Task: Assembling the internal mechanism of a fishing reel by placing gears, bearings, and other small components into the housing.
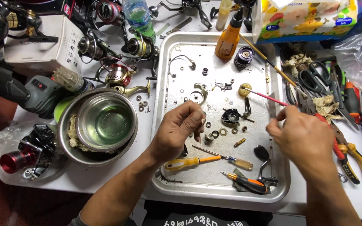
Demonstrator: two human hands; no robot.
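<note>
tray (170, 75) under both hands | screwdriver (208, 160) just before left hand (179, 129) | bowl (105, 121) to its left | pliers (350, 157) right of right hand (302, 138)

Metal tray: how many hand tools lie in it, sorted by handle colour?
On the metal tray:
Yellow-handled screwdriver: 1
Clear-handled screwdriver: 1
Black-and-orange screwdriver: 1
Total: 3
</note>
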